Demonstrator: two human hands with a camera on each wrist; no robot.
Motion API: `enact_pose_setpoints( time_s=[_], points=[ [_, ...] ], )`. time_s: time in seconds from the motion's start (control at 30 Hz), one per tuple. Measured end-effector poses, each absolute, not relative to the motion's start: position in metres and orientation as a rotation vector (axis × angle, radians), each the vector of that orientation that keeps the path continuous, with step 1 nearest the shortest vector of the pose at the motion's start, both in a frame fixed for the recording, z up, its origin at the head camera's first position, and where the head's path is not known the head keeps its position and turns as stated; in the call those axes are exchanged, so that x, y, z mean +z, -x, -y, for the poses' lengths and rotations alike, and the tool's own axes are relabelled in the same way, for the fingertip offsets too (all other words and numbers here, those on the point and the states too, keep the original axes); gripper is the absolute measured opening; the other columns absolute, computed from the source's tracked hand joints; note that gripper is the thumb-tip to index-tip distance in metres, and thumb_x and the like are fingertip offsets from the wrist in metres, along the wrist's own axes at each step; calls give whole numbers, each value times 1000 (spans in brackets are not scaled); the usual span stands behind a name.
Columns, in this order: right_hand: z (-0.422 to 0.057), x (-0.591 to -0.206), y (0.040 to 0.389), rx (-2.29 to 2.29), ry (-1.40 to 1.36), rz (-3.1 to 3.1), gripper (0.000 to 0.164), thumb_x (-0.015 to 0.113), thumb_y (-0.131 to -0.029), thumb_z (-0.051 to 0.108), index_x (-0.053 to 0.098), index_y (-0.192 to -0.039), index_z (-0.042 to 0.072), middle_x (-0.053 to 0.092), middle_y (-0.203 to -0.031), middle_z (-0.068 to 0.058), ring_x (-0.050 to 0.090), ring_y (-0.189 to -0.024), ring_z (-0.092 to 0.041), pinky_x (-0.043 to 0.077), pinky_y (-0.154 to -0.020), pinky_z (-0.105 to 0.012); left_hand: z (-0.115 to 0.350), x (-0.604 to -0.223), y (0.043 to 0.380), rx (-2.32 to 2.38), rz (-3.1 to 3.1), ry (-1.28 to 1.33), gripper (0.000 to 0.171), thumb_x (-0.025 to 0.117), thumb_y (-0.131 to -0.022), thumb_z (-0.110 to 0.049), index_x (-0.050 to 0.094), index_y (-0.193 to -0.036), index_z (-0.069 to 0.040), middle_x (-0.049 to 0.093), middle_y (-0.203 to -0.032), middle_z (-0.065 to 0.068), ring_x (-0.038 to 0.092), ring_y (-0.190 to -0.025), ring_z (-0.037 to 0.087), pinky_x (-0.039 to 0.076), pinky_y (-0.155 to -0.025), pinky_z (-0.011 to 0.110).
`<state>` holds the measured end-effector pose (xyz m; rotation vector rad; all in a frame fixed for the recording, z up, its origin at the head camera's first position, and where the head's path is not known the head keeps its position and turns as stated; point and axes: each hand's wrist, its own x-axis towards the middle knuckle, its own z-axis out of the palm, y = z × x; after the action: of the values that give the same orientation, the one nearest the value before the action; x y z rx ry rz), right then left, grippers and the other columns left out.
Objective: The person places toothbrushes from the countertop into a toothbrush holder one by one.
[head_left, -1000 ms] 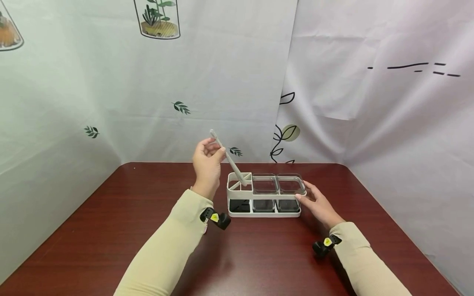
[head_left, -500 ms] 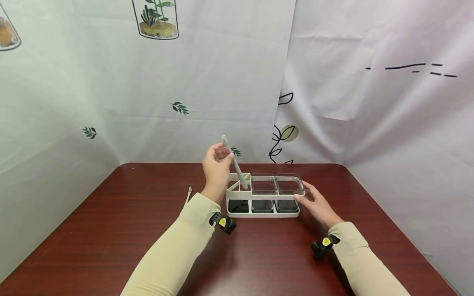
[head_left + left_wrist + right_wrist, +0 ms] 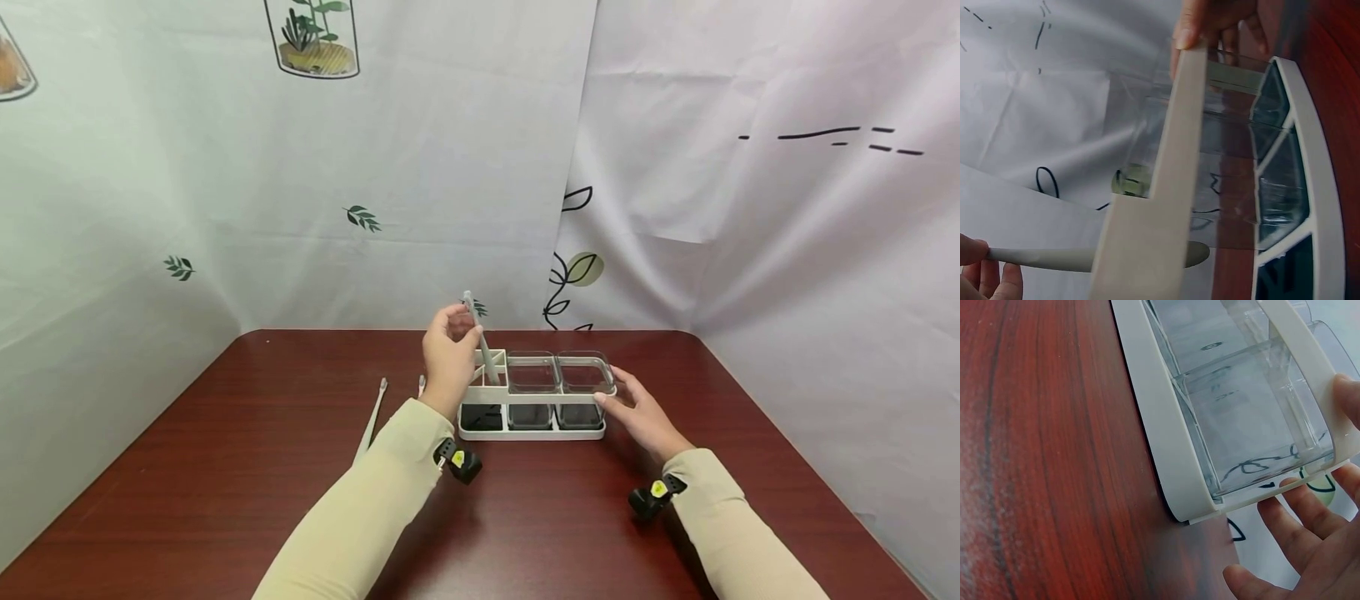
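Note:
My left hand [image 3: 448, 354] pinches a pale toothbrush [image 3: 490, 360] close to its bristle head. The brush leans slightly left, its lower end inside the divided left section of a white toothbrush holder [image 3: 558, 399]. In the left wrist view, the tip of the handle [image 3: 1197, 254] shows past the holder's upper band. My right hand [image 3: 645, 417] grips the holder's right end, thumb on the front of the upper band and fingers around the side and back. Two clear cups [image 3: 532, 373] sit in the holder's middle and right places.
Left of the holder, a second toothbrush [image 3: 371, 423] lies on the dark red table [image 3: 540, 517]. Another toothbrush head [image 3: 422, 383] peeks out behind the left sleeve, the rest of it hidden. A printed cloth [image 3: 465, 167] hangs behind the table.
My left hand has moved right and down, lowering the toothbrush further into the holder and turning it more upright. Toothbrushes on the table have come into view behind the left arm. The right hand stays put.

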<state>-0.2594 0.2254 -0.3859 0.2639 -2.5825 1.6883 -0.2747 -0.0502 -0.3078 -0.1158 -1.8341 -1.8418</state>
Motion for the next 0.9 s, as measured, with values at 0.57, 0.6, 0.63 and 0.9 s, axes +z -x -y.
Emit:
enact_pose_setpoints(
  time_s=[0.57, 0.6, 0.63, 0.9],
  points=[
    [-225, -386, 259, 1685, -277, 2575, 70, 60, -97, 23, 21, -151, 3, 40, -142, -26, 43, -130, -40, 41, -103, -49, 41, -324, 276, -1759, 1952, 192, 29, 64, -85, 8, 59, -113, 3, 63, -100, 18, 61, -95, 30, 53, -80, 39],
    [-225, -387, 259, 1682, -279, 2573, 69, 60, -97, 23, 22, -151, 3, 41, -142, -26, 43, -129, -40, 41, -103, -48, 41, -325, 276, -1752, 1958, 194, 29, 64, -85, 8, 59, -113, 3, 63, -100, 17, 61, -94, 30, 53, -79, 39],
    [-225, -387, 259, 1680, -280, 2573, 69, 60, -97, 23, 22, -151, 3, 41, -142, -26, 44, -129, -40, 41, -103, -48, 40, -325, 277, -1745, 1962, 197, 29, 64, -85, 8, 59, -113, 3, 63, -100, 17, 61, -95, 30, 53, -79, 39],
    [-225, -387, 260, 1676, -274, 2574, 69, 60, -96, 23, 22, -151, 4, 42, -141, -26, 45, -128, -39, 42, -102, -46, 38, -328, 278, -1710, 2012, 193, 29, 64, -85, 9, 61, -112, 0, 63, -99, 15, 62, -95, 29, 52, -70, 33]
  ],
)
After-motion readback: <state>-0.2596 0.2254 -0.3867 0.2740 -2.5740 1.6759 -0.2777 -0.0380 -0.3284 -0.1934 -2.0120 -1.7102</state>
